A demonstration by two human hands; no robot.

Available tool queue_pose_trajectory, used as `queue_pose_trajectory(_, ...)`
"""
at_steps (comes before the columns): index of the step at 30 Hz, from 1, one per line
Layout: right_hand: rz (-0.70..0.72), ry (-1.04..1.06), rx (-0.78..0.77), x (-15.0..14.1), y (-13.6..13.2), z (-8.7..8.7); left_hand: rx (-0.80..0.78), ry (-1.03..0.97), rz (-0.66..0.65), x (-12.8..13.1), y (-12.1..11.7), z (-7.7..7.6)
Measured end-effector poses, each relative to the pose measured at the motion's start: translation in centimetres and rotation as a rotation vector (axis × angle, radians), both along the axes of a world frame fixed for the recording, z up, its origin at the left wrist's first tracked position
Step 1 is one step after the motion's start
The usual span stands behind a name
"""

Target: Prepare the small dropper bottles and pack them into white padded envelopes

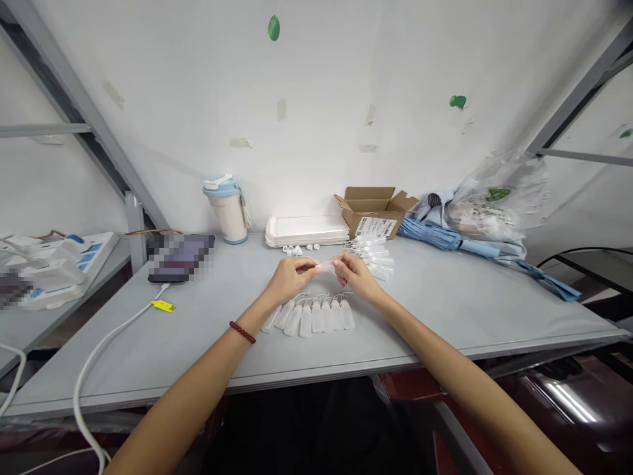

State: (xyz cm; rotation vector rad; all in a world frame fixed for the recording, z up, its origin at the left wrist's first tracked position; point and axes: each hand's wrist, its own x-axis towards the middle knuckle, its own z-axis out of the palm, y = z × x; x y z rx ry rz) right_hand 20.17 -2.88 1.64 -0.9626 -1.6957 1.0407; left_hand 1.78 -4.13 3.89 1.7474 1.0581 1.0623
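Left hand point(293, 277): closed in a pinch on one end of the translucent piece point(327, 265).
Right hand point(357, 274): pinches the other end.
Piece position: between both hands, above the desk point(445, 297).
Bottle row point(319, 318): toward the front edge.

Left grip point(291, 277), right grip point(357, 272) pinch translucent piece point(327, 266); bottle row point(317, 319) on grey table point(420, 316).

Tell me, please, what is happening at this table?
The person's left hand and right hand pinch a small translucent item between them, above the grey table. Nearer the person lies a row of translucent bottles; a second cluster lies in front of the open cardboard box. Small white pieces lie by a white stack.
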Motion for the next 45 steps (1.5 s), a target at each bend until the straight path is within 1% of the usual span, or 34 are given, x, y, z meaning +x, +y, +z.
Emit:
queue_pose_trajectory(8, 0.062, 0.075, -0.007, -0.2, -0.4, 0.8, -0.183, -0.04, -0.057, 0.0, 0.5, -0.4)
queue_pose_trajectory(11, 0.09, 0.087, -0.026, -0.1, -0.5, 1.0, -0.208, -0.043, -0.07, -0.1, 0.5, -0.6)
queue_pose_trajectory(14, 0.11, 0.096, -0.053, -0.1, -0.5, 1.0, -0.177, -0.033, -0.067, -0.1, 0.4, -0.5)
queue_pose_trajectory(22, 0.124, 0.104, -0.122, 0.3, -0.3, 0.9, -0.005, 0.069, -0.063, -0.2, -0.2, 0.4)
queue_pose_trajectory(28, 0.117, 0.117, -0.165, 0.4, -0.1, 0.8, 0.07, 0.101, -0.02, -0.1, -0.2, 0.1)
queue_pose_trajectory(32, 0.106, 0.132, -0.189, 0.4, -0.1, 0.8, 0.079, 0.095, 0.009, 0.2, -0.4, 0.1)
queue_pose_trajectory(35, 0.092, 0.15, -0.19, 0.3, -0.3, 1.1, 0.035, 0.088, 0.006, 0.3, -0.5, 0.3)
queue_pose_trajectory(38, 0.084, 0.168, -0.185, 0.1, -0.5, 1.4, -0.044, 0.076, -0.013, 0.3, -0.5, 0.5)
queue_pose_trajectory(45, 0.077, 0.16, -0.149, 0.0, -0.6, 1.5, -0.21, -0.015, -0.084, 0.2, -0.3, 0.2)
